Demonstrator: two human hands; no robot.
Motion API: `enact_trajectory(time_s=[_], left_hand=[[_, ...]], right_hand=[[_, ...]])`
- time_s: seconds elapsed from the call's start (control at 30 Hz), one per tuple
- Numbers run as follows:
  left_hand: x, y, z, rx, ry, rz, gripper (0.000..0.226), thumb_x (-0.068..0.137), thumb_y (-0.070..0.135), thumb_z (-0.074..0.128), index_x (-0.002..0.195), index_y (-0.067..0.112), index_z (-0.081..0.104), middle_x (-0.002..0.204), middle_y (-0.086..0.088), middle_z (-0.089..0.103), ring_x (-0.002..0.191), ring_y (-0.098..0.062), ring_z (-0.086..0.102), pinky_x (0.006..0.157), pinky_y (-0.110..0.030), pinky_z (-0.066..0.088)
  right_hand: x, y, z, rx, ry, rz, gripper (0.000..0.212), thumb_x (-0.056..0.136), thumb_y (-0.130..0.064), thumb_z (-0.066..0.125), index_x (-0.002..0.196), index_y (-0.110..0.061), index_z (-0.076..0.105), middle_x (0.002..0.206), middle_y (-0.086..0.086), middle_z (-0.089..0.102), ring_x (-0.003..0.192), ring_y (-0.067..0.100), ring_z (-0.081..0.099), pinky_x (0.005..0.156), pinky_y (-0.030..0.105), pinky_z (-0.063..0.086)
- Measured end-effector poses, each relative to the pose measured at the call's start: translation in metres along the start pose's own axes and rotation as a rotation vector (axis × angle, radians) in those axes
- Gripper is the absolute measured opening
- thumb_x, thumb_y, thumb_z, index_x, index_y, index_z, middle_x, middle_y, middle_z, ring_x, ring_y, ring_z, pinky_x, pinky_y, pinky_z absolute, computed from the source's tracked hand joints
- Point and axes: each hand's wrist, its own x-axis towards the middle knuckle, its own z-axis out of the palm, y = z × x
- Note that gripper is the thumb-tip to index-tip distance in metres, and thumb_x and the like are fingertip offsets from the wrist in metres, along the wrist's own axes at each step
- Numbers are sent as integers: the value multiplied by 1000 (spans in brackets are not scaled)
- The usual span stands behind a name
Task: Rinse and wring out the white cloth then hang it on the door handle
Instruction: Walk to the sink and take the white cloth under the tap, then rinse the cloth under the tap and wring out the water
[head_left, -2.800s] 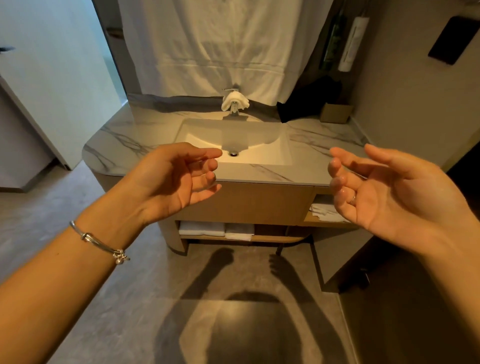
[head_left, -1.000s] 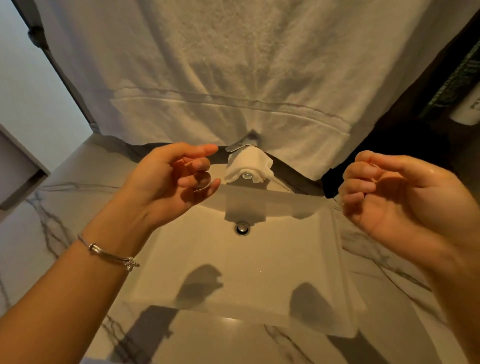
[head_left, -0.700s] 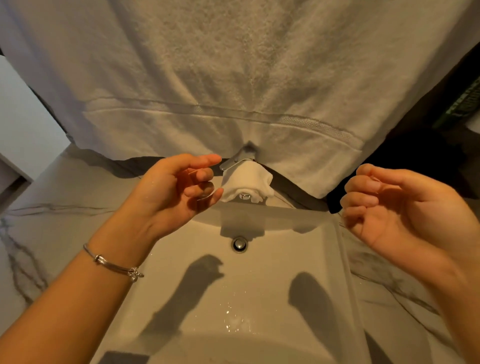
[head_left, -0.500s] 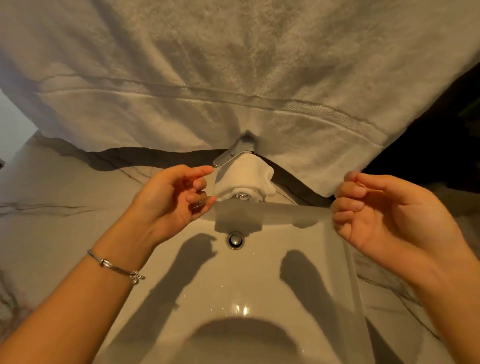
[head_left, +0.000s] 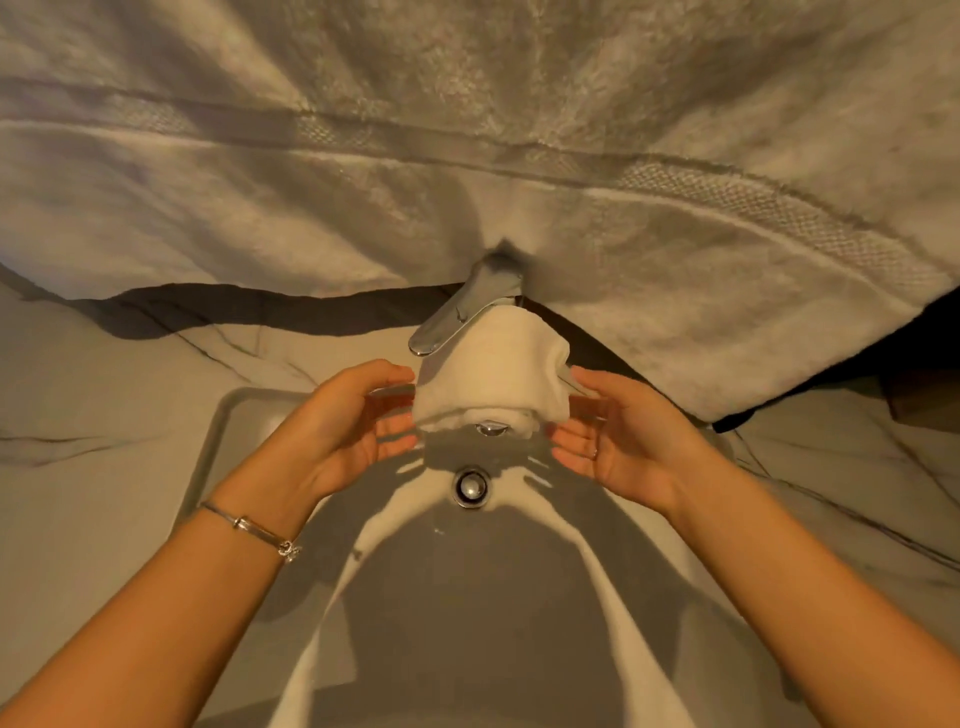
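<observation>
A large white terry towel (head_left: 363, 156) hangs above a pale veined marble counter (head_left: 93, 395). Warm light throws dark shadows into the white rectangular basin (head_left: 249, 415).

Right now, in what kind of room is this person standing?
Most likely a bathroom: a white sink basin set in a marble-look counter, a chrome tap draped with a small white cloth, and a large towel hanging above.

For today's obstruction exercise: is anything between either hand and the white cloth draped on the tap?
Nothing visible. The left hand and right hand flank the white cloth with open fingers; only the tap lever sits above it.
</observation>
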Motion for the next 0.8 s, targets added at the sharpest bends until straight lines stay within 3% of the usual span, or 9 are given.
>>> enact_trajectory(time_s=[0.13,0.33,0.5,0.6,0.67,0.8], left_hand=[[7,0,5,-76,-63,37,11,86,15,53,87,12,63,69,-4,71,63,-16,68,61,-31,59],[-17,0,-5,-198,-196,56,26,63,17,68,87,9,70,80,-9,74,74,-20,72,69,-36,60],[-60,-15,2,-54,-283,-39,38,64,13,68,101,8,64,84,-13,77,82,-26,72,75,-39,58],[-93,-19,7,68,-331,-18,39,67,15,68,106,16,64,96,-14,76,89,-29,72,66,-39,62],[-112,-19,10,126,-326,26,43,68,20,67,111,20,60,109,-15,70,90,-30,72,61,-35,61],[-145,-21,16,203,-329,101,38,82,22,59,120,20,53,101,-16,64,68,-26,72,55,-29,60]], right_hand=[[10,-3,9,45,-185,85,30,74,-32,62,95,-11,60,87,9,64,83,24,61,91,39,46],[-9,1,11,175,-224,-19,36,60,-13,67,96,-9,65,94,10,67,86,24,63,79,36,55],[-52,10,-1,86,-289,-138,35,64,-12,64,99,-10,66,83,9,75,80,25,69,75,42,57],[-84,12,-13,24,-346,-198,35,69,-13,61,104,-12,65,90,10,72,79,25,71,70,44,61],[-101,17,-19,-110,-320,-273,27,82,-8,54,107,-14,63,95,9,70,73,20,74,62,38,62],[-126,33,-26,-271,-282,-424,27,94,-4,44,112,-17,59,79,3,73,60,14,72,53,26,59]])
